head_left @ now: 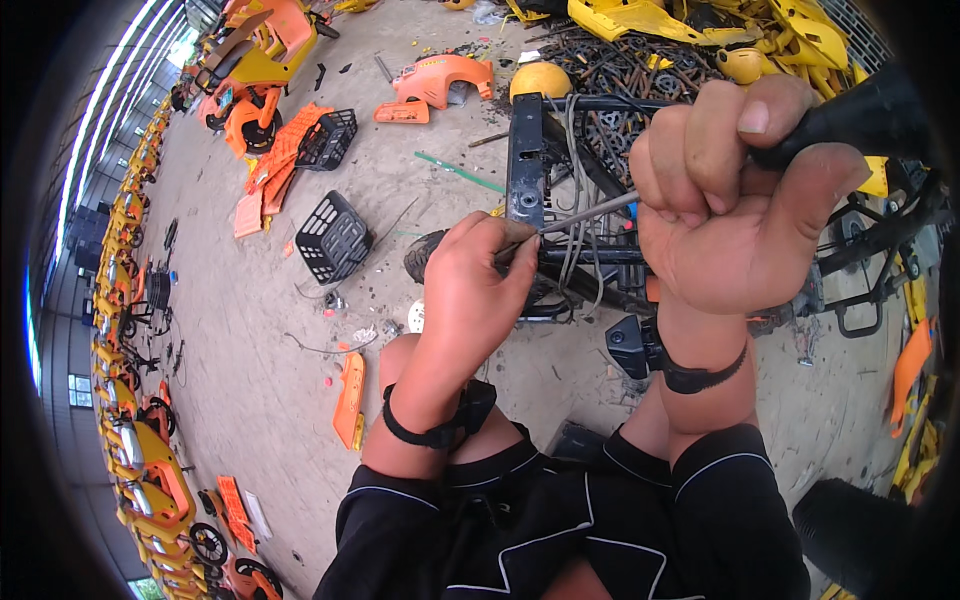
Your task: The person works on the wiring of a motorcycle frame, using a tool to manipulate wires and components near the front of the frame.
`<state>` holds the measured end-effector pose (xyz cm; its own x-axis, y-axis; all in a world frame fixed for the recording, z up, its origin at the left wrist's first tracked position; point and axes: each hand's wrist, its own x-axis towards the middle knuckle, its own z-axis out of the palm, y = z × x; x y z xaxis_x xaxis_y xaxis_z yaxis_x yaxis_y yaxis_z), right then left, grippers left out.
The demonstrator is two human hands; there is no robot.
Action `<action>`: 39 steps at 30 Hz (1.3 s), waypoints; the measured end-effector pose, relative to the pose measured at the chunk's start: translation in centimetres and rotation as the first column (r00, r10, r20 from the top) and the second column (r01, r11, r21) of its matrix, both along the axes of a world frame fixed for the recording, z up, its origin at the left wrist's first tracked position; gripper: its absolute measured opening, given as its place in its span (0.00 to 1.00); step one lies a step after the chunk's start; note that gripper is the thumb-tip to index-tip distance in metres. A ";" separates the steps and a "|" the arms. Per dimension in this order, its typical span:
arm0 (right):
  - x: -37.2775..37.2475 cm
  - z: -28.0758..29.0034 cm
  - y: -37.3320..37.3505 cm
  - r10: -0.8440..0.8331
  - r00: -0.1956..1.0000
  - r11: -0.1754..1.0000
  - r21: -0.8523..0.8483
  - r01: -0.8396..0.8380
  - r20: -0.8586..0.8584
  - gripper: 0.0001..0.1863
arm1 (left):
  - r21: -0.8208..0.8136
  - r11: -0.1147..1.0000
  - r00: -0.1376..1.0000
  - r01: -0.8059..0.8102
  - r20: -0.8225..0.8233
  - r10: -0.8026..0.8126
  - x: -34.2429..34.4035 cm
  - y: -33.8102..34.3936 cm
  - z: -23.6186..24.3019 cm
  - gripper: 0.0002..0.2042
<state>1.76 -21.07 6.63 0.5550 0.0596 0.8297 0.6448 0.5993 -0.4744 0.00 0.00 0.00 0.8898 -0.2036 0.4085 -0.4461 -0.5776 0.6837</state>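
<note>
Right hand point(735, 235): yours, wrapped round the black handle point(850, 115).
Thin rod point(603, 208): runs between your hands.
Left hand point(470, 285): you're pinching its end, guiding it, I'd guess; next move wants a steady grip.
Black frame point(525, 165): behind it, contact unclear.

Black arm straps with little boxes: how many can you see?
2. One black strap with a small box goes around the arm behind the left hand; the other strap goes around the arm behind the right hand.
</note>
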 end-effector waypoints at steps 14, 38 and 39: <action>-0.8 1.1 3.8 -0.032 0.988 0.983 0.177 0.059 -0.152 0.25 | 0.022 1.000 0.999 0.020 0.036 -0.021 0.0 0.4 0.4 0.06; -1.7 2.8 3.4 -0.210 0.978 0.964 0.168 0.206 0.010 0.33 | -0.002 0.999 0.998 0.053 0.046 -0.053 -0.6 0.6 0.1 0.05; -1.5 2.7 3.4 -0.184 0.983 0.968 0.180 0.178 0.021 0.33 | 0.006 0.999 0.997 0.051 0.052 -0.051 -0.6 0.6 0.1 0.05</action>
<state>0.22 -17.67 9.36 0.5116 -0.1881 0.8384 0.7655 0.5429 -0.3453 -0.62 0.62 0.14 0.8556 -0.2501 0.4532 -0.5101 -0.5561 0.6561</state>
